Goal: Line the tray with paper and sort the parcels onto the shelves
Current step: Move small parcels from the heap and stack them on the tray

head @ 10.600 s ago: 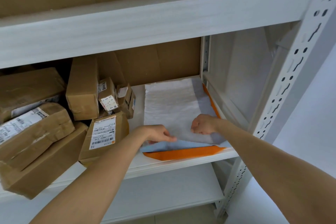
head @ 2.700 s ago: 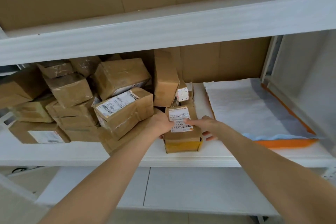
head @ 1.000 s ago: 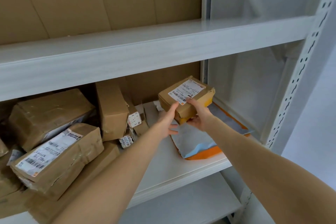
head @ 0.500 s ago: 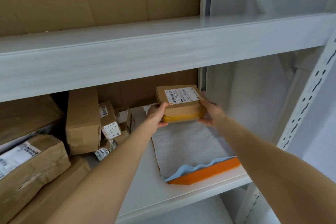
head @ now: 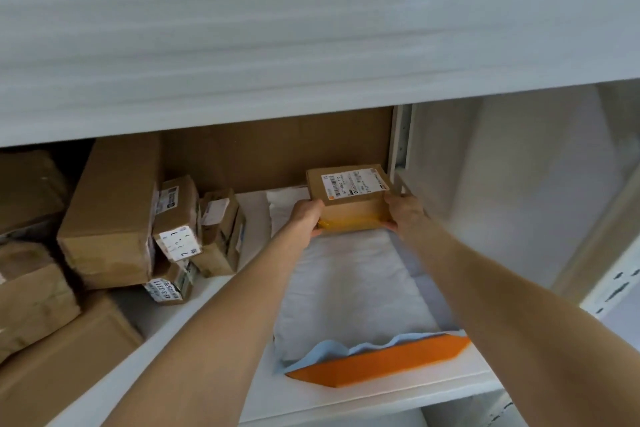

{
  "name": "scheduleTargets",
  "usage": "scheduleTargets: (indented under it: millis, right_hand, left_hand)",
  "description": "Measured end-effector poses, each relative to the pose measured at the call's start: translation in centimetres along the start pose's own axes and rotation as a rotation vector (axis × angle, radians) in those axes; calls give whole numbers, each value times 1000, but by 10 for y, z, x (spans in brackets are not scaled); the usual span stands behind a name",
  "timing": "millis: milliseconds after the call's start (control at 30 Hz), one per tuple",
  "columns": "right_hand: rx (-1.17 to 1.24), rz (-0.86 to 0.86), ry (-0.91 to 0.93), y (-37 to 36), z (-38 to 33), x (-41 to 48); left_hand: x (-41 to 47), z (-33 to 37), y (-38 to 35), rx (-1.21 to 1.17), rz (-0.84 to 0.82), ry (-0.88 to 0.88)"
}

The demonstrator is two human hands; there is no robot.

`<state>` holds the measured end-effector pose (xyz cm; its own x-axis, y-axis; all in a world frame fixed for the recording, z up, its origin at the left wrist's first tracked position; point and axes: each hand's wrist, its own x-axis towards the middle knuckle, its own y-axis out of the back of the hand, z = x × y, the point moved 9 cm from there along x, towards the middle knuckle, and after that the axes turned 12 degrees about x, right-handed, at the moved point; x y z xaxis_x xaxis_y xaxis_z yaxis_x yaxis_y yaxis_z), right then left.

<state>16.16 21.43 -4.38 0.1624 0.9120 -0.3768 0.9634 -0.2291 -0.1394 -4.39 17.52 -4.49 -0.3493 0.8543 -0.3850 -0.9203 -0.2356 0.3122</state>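
A small brown parcel (head: 348,199) with a white label and yellow tape sits at the back of the orange tray (head: 377,362), on the white paper (head: 349,291) that lines it. My left hand (head: 306,217) grips its left side and my right hand (head: 403,213) grips its right side. A blue sheet (head: 332,352) shows under the paper at the tray's front edge. The parcel's underside is hidden, so I cannot tell whether it rests fully on the paper.
Several brown parcels (head: 110,215) are piled on the left half of the same white shelf (head: 381,395). An upper shelf board (head: 311,42) hangs low overhead. A white upright post (head: 398,139) and side wall close the right end.
Both hands have carried the parcel farther back and lower, to the rear of the lined tray. Earlier it was picked from the pile on the left.
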Motion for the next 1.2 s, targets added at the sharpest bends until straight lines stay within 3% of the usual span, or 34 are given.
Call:
scheduleTargets:
  millis: [300,500,733,833,1000,1200]
  right_hand:
    - [-184,22,18,-4,2,2]
    - [-468,208,227,-10,-32,-36]
    - [-498,93,377,-76,-36,-103]
    - [-478,7,360,-108,-22,-128]
    - [-445,-99,311,-160,3,-165]
    - [-418,-198,431,-222,3,-215]
  left_hand:
    - [-19,7,-6,156,-67,-56]
    - [-48,18,25,253,-55,-141]
    - [-84,14,68,289,11,-236]
    - [-103,19,96,417,101,-367]
    - [-152,43,158,863,403,-709]
    - [-192,54,233,965,640,-861]
